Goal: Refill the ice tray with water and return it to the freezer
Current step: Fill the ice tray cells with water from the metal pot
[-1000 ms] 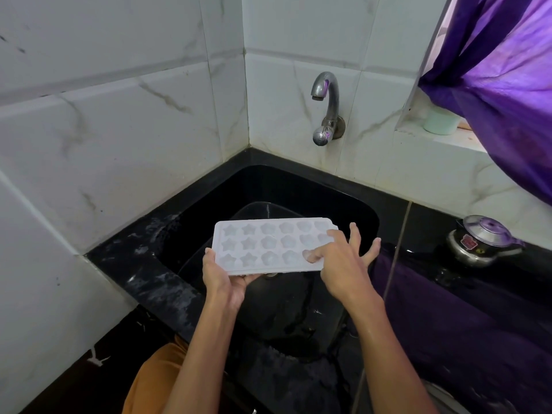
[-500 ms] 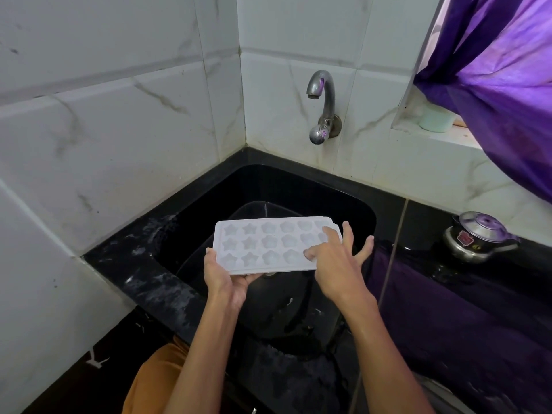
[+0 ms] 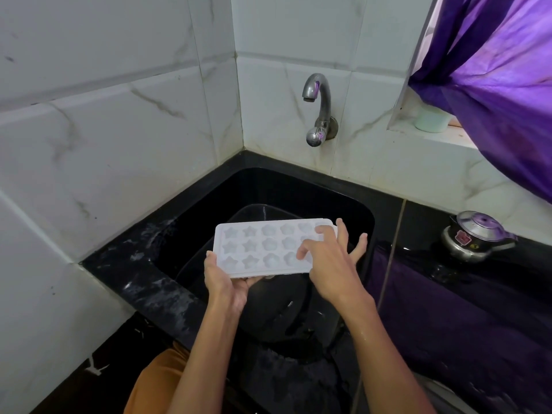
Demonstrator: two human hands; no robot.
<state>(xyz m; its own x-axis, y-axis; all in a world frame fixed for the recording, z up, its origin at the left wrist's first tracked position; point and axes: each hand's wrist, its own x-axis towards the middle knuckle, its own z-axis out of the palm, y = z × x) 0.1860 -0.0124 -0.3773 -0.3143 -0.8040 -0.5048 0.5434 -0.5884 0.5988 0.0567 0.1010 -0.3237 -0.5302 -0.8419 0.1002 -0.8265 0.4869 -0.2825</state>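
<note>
A white ice tray [image 3: 263, 249] with star- and flower-shaped cups is held level in the air over the black sink [image 3: 352, 210], above a dark basin [image 3: 268, 309] that sits in the sink's bowl. The left hand [image 3: 225, 280] grips the tray's near left corner — thumb on the top edge, fingers curled underneath. The right hand [image 3: 331, 264] rests over the tray's right end with its fingers spread and nearly straight; the fingertips touch the cups there, and it has hold of nothing. Whether the cups contain water cannot be told.

A metal tap [image 3: 318, 106] comes out of the white tiled wall [image 3: 119, 144] above the sink's back edge, its spout curving over toward the left; no stream shows from it. The tray is well below and in front of the spout.

On the black counter [image 3: 143, 282] to the right of the sink, near the back wall, stands a small metal pot [image 3: 475, 239] with a lid. A purple cloth [image 3: 463, 324] lies along the counter's front right part. A purple curtain [image 3: 501, 79] hangs at the upper right, partly covering a ledge where a pale green cup [image 3: 431, 121] stands.
</note>
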